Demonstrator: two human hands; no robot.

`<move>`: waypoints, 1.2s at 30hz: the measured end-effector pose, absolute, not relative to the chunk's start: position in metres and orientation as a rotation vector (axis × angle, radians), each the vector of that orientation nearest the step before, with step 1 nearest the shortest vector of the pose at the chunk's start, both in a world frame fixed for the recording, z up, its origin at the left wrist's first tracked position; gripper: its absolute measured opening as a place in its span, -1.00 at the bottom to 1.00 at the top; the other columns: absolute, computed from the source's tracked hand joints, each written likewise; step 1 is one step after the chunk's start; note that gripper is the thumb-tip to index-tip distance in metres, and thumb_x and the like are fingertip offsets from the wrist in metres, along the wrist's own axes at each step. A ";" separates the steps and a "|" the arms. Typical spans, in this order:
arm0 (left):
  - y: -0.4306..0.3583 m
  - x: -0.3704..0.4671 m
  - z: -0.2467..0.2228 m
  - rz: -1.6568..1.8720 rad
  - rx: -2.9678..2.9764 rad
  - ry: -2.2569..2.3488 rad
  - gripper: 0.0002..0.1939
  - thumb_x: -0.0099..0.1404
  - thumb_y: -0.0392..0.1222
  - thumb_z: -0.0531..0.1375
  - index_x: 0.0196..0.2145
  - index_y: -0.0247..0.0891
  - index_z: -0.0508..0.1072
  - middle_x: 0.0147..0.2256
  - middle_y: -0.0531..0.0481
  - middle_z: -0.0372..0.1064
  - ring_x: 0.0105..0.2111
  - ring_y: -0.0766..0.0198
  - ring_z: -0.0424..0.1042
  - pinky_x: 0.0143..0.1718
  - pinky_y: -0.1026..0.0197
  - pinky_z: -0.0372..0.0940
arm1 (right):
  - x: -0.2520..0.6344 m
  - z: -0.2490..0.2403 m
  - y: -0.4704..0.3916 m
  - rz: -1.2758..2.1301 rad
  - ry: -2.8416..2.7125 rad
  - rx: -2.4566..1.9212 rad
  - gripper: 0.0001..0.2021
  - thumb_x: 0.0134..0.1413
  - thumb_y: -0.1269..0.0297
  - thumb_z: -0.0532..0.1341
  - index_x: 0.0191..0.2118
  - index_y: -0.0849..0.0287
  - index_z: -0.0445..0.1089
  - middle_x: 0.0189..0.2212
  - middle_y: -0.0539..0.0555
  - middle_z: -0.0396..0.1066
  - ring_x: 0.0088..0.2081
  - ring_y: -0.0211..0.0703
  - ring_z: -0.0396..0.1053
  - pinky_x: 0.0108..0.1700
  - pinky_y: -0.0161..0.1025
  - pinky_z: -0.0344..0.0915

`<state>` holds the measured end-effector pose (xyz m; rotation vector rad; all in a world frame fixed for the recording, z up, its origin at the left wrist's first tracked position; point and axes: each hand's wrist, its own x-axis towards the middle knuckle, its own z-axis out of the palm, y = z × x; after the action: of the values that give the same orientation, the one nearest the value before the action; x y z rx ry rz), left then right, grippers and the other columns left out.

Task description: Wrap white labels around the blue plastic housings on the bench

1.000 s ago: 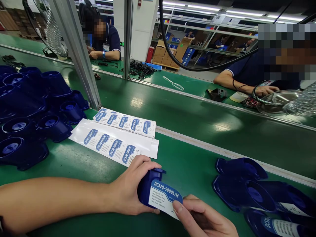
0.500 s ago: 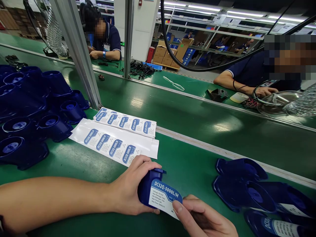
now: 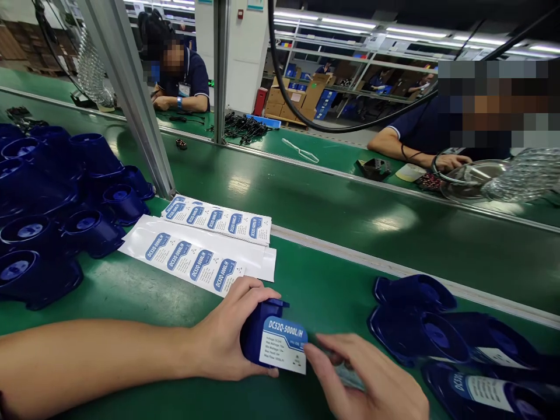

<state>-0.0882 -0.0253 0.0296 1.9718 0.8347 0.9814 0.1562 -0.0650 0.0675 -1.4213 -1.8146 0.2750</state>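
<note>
My left hand (image 3: 234,332) is wrapped round a dark blue plastic housing (image 3: 251,338), thumb below and fingers over its top. A white and blue label (image 3: 283,344) printed DC52Q-5000L/H lies on the housing's face, its right end standing out past the part. At that right edge is my right hand (image 3: 365,373), thumb and forefinger apart, slightly blurred. Its thumb tip is close to the label; whether they touch I cannot tell. Beyond my left hand lie a sheet of the same labels (image 3: 188,256) and a stack of label sheets (image 3: 219,219).
Piled blue housings (image 3: 56,186) stand on the left. More housings (image 3: 420,332), some labelled, lie at right. A metal post (image 3: 126,99) rises beyond the sheets, and a rail (image 3: 324,251) edges the green bench. Two people work across the line, near black cables (image 3: 245,128).
My right thumb and forefinger have parted from their pinch on the label and drawn slightly right. The label's free end now lies closer to the housing, less slanted. The view has shifted slightly.
</note>
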 end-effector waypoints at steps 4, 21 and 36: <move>-0.030 -0.089 0.033 0.948 2.083 0.824 0.06 0.09 -0.04 0.61 0.38 0.00 0.12 0.15 -0.21 0.17 0.17 -0.13 0.32 0.19 -0.15 0.42 | 0.161 0.058 -0.053 0.777 -1.633 -1.518 -0.60 0.26 -0.03 0.39 0.08 0.07 0.60 -0.13 0.18 0.70 -0.19 0.07 0.65 -0.14 -0.06 0.60; -0.038 -0.090 0.034 1.029 2.359 0.745 -0.16 0.21 -0.27 0.37 0.39 -0.09 0.22 0.07 -0.24 0.22 0.08 -0.10 0.35 0.10 -0.14 0.45 | 0.127 0.062 -0.074 1.288 -1.612 -1.530 -0.07 -0.15 0.15 0.59 0.38 -0.17 0.30 0.19 0.13 0.51 0.22 0.32 0.45 0.20 0.22 0.43; -0.039 -0.092 0.040 0.993 2.479 0.619 -0.09 0.30 -0.14 0.47 0.45 -0.16 0.13 0.11 -0.30 0.26 0.10 -0.11 0.36 0.13 -0.16 0.44 | 0.126 0.062 -0.054 1.594 -1.182 -1.180 -0.45 -0.11 -0.05 0.62 -0.14 0.17 0.47 -0.37 0.06 0.68 -0.33 -0.05 0.61 -0.25 -0.18 0.47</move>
<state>-0.0918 -0.0386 0.0398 2.4791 0.6195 0.9934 0.1261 -0.0542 0.0619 -1.1800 -1.1825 1.5938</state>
